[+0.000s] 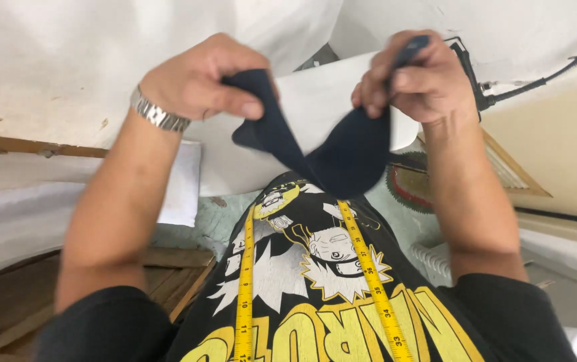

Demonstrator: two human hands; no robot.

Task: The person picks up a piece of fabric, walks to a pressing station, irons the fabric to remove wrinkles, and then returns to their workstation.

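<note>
Navy cloth [342, 151] pinched at both ends, sagging between closed left hand [198, 80] and closed right hand [412, 77], held up over white fabric [322, 100] spread on the table. Yellow tape measure [369, 265] draped down a black printed shirt [315, 281] just below, steel watch [158, 114] on the left wrist. Black cable [543, 80] well off right; wooden frame [174, 268] low left.

No packages, labels, signs or screens appear in this head-camera view — only cloth, bare hands and pale work surfaces fill the frame.
</note>
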